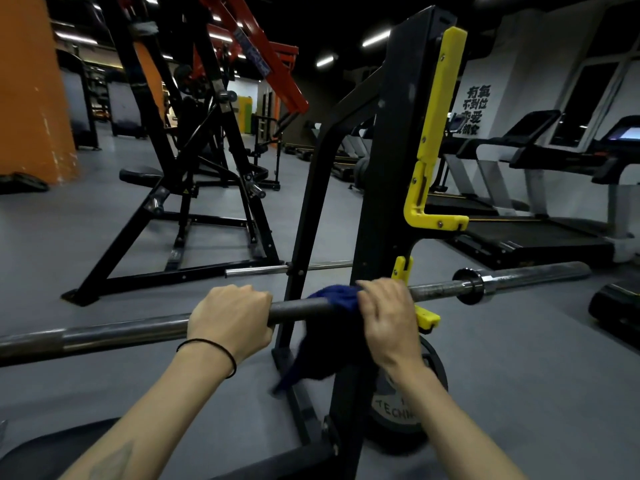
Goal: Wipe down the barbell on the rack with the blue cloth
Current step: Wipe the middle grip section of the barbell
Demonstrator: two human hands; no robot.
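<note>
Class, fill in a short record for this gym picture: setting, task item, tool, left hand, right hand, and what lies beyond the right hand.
setting: gym floor, black rack upright with yellow hooks
task item: barbell, lying across the rack
tool: blue cloth, draped over the bar, tail hanging down
left hand: grips the bare bar
right hand: presses the cloth onto the bar
beyond right hand: bar collar and empty sleeve

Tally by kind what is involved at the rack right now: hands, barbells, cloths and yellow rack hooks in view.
Hands: 2, left hand gripping the barbell, right hand holding the cloth on it
Barbell: 1
Blue cloth: 1
Yellow rack hooks: 3, upper, middle, lower
Total: 7
</note>
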